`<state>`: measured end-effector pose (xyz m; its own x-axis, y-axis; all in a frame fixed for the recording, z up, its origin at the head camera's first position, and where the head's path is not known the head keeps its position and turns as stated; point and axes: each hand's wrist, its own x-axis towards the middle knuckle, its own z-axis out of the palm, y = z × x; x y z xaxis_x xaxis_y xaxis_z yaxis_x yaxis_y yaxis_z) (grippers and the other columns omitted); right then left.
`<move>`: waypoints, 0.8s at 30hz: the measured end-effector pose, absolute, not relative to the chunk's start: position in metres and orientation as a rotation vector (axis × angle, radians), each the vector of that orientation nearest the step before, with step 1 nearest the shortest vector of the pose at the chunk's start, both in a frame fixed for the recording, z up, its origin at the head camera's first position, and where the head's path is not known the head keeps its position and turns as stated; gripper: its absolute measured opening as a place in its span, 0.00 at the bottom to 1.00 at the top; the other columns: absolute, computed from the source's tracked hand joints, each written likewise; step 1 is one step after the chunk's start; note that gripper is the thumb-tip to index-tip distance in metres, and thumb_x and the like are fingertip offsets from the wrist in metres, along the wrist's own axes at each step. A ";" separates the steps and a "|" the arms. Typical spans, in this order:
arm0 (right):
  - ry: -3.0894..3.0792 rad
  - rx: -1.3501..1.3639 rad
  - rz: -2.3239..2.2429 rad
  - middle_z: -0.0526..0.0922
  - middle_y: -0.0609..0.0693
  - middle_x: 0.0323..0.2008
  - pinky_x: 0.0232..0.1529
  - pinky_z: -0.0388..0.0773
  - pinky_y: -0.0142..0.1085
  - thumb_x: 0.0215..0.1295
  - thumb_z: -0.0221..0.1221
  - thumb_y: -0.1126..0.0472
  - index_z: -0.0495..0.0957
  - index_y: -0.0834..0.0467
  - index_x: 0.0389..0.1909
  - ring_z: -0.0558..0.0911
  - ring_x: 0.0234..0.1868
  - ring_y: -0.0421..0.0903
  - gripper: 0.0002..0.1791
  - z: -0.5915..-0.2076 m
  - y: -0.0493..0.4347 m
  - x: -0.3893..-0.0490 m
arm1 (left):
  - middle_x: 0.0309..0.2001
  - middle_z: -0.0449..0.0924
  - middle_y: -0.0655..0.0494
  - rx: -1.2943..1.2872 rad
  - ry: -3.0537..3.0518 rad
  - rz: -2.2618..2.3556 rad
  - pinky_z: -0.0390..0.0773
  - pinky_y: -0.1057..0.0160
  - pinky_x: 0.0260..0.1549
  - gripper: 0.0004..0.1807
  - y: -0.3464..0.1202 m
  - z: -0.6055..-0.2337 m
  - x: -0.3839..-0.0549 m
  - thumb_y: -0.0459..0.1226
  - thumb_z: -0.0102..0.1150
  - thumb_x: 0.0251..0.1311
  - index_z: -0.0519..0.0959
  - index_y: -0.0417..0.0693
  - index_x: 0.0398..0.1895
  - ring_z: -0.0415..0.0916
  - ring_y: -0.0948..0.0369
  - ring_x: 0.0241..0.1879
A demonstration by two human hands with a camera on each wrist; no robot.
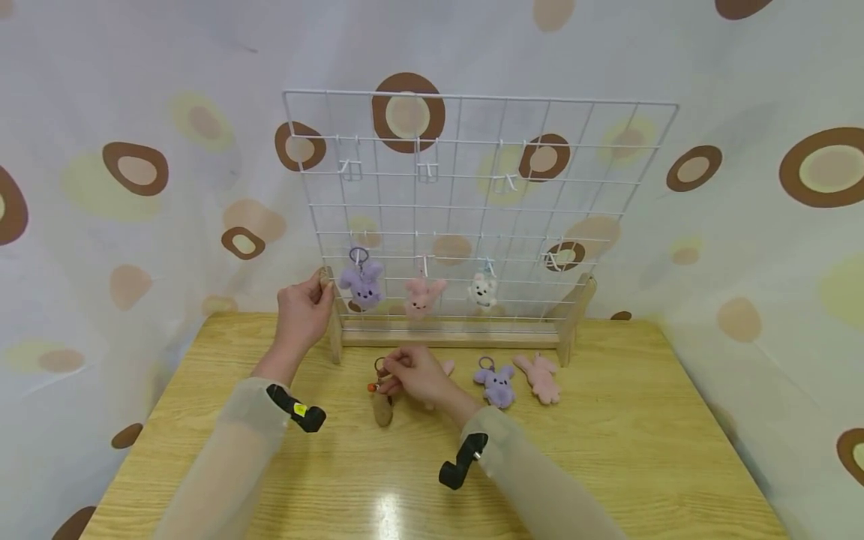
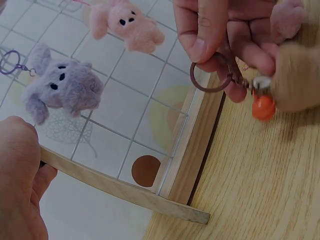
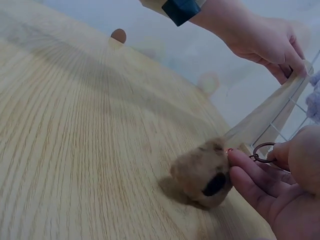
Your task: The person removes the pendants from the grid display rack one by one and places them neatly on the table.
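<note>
Your right hand (image 1: 420,373) is pinching the dark key ring (image 2: 212,91) between thumb and fingers, and the brown plush (image 1: 382,410) is hanging from it, just to the left of that hand and a little nearer to you. An orange charm (image 2: 263,107) is dangling close beside your right fingertips; whether the brown plush is touching the tabletop (image 1: 324,480), you cannot tell. Your left hand (image 1: 302,315), farther forward and to the left of your right, is gripping the top of the rack's left wooden upright (image 1: 335,330). Just right of your left hand, a purple plush (image 1: 364,287) is hanging on the wire grid (image 1: 466,205), with a pink plush (image 1: 420,300) and a white plush (image 1: 482,291) hanging farther right. Another pink plush is lying partly hidden behind your right hand, while a second purple plush (image 1: 499,388) and a third pink one (image 1: 542,379) are lying farther to its right.
</note>
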<state>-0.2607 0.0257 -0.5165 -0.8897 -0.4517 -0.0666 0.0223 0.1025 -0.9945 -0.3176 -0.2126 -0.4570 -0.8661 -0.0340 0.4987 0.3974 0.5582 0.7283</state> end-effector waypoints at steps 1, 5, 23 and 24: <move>2.016 -0.412 -1.846 0.86 0.70 0.45 0.43 0.88 0.49 0.82 0.51 0.70 0.77 0.76 0.50 0.91 0.39 0.60 0.11 -0.518 0.024 -0.261 | 0.43 0.88 0.35 -0.296 -2.331 -1.251 0.73 0.81 0.28 0.15 -0.213 -0.457 -0.318 0.31 0.58 0.76 0.84 0.26 0.56 0.88 0.50 0.40; 2.021 -0.390 -1.824 0.87 0.68 0.44 0.43 0.88 0.48 0.83 0.52 0.70 0.78 0.74 0.48 0.91 0.39 0.59 0.10 -0.520 0.020 -0.262 | 0.42 0.88 0.35 -0.301 -2.331 -1.242 0.72 0.80 0.26 0.14 -0.212 -0.458 -0.318 0.31 0.57 0.76 0.85 0.27 0.53 0.88 0.50 0.37; 2.243 -0.467 -1.609 0.87 0.64 0.44 0.41 0.88 0.45 0.82 0.53 0.69 0.79 0.72 0.47 0.90 0.40 0.61 0.09 -0.512 0.039 -0.279 | 0.39 0.89 0.36 -0.306 -2.321 -1.269 0.72 0.79 0.23 0.11 -0.212 -0.457 -0.319 0.30 0.58 0.76 0.86 0.27 0.48 0.86 0.52 0.32; 2.272 -0.482 -1.578 0.87 0.64 0.43 0.39 0.87 0.43 0.82 0.54 0.68 0.80 0.71 0.46 0.90 0.40 0.61 0.09 -0.512 0.039 -0.280 | 0.38 0.89 0.36 -0.306 -2.324 -1.270 0.72 0.78 0.23 0.11 -0.212 -0.457 -0.318 0.30 0.58 0.76 0.86 0.27 0.47 0.85 0.52 0.31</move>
<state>-0.2796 0.0389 -0.5116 -0.8877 -0.4539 -0.0773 -0.0862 0.3287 -0.9405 -0.3185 -0.2124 -0.4568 -0.8640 -0.0295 0.5026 0.4071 0.5466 0.7318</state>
